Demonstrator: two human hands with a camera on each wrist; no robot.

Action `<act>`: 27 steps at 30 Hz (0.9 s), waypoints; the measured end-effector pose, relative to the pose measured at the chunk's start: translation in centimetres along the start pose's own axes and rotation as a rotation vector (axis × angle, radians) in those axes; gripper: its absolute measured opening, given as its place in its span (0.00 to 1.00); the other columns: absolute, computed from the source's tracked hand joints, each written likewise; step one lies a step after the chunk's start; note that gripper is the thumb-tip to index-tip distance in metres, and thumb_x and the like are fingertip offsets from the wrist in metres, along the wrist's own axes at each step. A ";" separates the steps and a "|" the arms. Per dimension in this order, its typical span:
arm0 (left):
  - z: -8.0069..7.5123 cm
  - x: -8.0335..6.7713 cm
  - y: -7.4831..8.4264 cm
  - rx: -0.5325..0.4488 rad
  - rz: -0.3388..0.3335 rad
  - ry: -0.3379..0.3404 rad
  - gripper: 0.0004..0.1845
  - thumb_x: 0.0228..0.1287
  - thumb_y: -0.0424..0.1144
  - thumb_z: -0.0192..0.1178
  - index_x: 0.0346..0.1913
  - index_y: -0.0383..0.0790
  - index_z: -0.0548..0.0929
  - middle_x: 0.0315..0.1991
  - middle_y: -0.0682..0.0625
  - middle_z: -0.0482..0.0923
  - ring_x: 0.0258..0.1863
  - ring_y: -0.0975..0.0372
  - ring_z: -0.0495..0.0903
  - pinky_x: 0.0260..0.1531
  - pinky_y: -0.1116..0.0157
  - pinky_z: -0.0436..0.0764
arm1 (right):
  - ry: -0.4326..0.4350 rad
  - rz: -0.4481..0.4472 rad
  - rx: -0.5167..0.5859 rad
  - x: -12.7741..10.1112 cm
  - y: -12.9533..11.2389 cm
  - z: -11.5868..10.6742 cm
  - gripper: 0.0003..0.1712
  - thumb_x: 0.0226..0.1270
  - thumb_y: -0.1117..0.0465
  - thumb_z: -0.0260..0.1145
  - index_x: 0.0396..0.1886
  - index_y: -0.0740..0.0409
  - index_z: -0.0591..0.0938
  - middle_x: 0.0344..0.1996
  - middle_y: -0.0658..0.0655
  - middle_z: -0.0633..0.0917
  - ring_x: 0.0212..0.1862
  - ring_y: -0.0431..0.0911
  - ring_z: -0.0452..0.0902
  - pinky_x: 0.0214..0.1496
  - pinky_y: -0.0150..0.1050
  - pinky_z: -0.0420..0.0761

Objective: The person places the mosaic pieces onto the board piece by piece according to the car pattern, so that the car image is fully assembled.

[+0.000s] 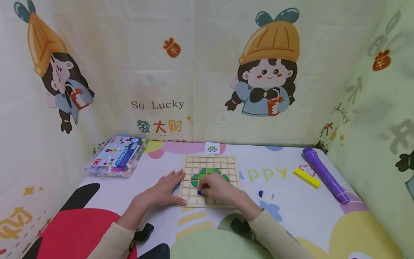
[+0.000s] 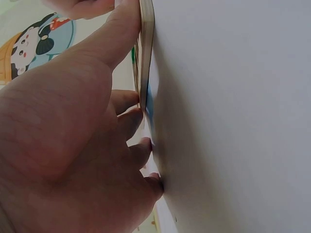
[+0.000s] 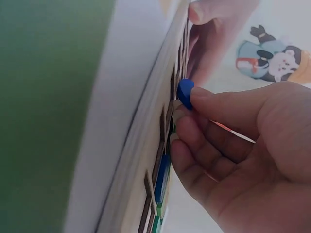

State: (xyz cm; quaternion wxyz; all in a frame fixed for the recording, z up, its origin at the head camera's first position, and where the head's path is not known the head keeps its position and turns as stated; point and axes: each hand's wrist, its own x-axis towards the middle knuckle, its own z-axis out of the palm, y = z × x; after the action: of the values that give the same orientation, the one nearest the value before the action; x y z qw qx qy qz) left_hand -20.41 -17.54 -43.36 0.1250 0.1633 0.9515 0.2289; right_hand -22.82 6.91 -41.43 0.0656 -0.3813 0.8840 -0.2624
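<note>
A square wooden grid board [image 1: 191,199] lies on the table, with several green pieces [image 1: 194,181] in its cells. My right hand [image 1: 219,187] pinches a small blue piece [image 3: 185,93] between thumb and fingers at the board's lower cells. Another blue piece [image 3: 162,180] shows in the board in the right wrist view. Along the board's left edge rests my left hand [image 1: 166,190], fingers spread and thumb on the lower left corner. Part of the board is hidden behind the right hand.
Behind the board lies a small picture card [image 1: 212,148]. A clear plastic case [image 1: 117,156] stands at the left back. On the right are a yellow bar [image 1: 307,178], a purple tube [image 1: 326,175] and a small dark blue piece [image 1: 260,194]. Printed curtains enclose the table.
</note>
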 end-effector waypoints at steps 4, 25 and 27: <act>0.0 -0.1 0.0 -0.008 -0.010 -0.001 0.59 0.48 0.66 0.71 0.79 0.46 0.56 0.81 0.50 0.48 0.81 0.46 0.42 0.76 0.38 0.45 | -0.002 0.007 -0.029 -0.1 -0.1 0.3 0.08 0.67 0.66 0.66 0.31 0.50 0.87 0.27 0.41 0.84 0.32 0.34 0.74 0.38 0.27 0.77; 0.0 -0.1 -0.1 -0.001 0.019 0.000 0.58 0.49 0.65 0.71 0.79 0.44 0.56 0.81 0.48 0.48 0.81 0.45 0.42 0.75 0.36 0.45 | 0.016 -0.009 -0.118 -0.5 -0.2 0.5 0.09 0.66 0.68 0.65 0.36 0.53 0.90 0.33 0.46 0.88 0.38 0.34 0.78 0.46 0.29 0.81; 0.0 -0.1 -0.1 -0.005 0.025 0.002 0.58 0.49 0.65 0.71 0.78 0.43 0.56 0.81 0.48 0.48 0.81 0.44 0.42 0.75 0.35 0.45 | 0.011 0.003 -0.109 -0.5 -0.2 0.5 0.09 0.66 0.68 0.65 0.36 0.53 0.90 0.33 0.46 0.88 0.38 0.34 0.78 0.46 0.29 0.81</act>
State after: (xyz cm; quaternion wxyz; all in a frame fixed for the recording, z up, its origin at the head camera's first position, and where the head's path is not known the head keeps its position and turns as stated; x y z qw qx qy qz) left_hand -20.35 -17.67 -43.42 0.1216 0.1746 0.9489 0.2329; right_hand -22.18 6.94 -41.84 0.0402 -0.3814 0.8979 -0.2160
